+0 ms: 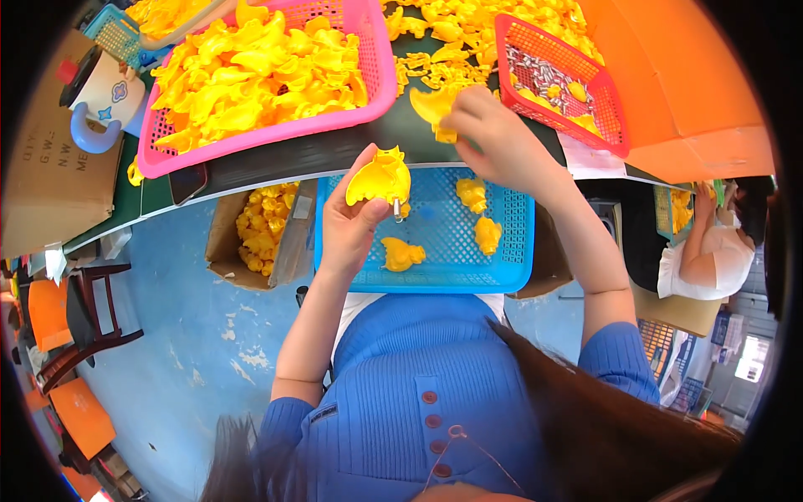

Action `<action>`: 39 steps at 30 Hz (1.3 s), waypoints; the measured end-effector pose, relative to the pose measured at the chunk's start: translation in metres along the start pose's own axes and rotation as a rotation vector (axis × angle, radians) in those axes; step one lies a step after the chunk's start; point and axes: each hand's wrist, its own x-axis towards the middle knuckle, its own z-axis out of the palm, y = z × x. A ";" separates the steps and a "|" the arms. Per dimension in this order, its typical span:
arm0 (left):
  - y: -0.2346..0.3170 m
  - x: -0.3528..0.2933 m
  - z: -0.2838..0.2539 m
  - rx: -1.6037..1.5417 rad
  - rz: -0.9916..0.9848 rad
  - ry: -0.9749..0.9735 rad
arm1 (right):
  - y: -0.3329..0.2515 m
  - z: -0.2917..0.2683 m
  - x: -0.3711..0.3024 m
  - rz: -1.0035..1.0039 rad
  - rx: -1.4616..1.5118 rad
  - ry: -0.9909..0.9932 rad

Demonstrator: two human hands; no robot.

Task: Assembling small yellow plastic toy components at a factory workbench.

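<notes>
head view: the dark green work table [288, 156] runs across the top, with a pink basket [382, 67] heaped with yellow parts [268, 67] on its left. below the table edge, in front of the person, sits a blue basket [427, 283]. on the table's right stands a smaller red basket [617, 117] of small metal parts [531, 71] and some yellow ones.

the right hand [502, 142] is bent over the table edge, its fingertips closed on a curved yellow piece [431, 105]; its long axis is hard to read under the fingers. the left hand [347, 230], over the blue basket, pinches a yellow shell [381, 177] between thumb and fingers, hollow side up. what matters is the gap: the curved piece is above and right of the shell, near but apart, with the right hand nearer the table.

three yellow figures [403, 254] lie in the blue basket. smallest, a metal pin [397, 209] juts from the shell's lower right, its long axis pointing toward the person.
</notes>
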 end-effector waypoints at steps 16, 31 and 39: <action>-0.015 0.012 0.004 -0.366 -0.261 -0.068 | 0.023 0.018 -0.037 -0.199 -0.806 -0.333; -0.013 0.010 -0.001 -0.496 -0.323 -0.006 | 0.028 0.017 -0.050 -0.125 -0.265 0.103; -0.012 0.010 0.000 -0.495 -0.338 0.003 | 0.043 0.028 -0.072 0.311 -0.117 0.155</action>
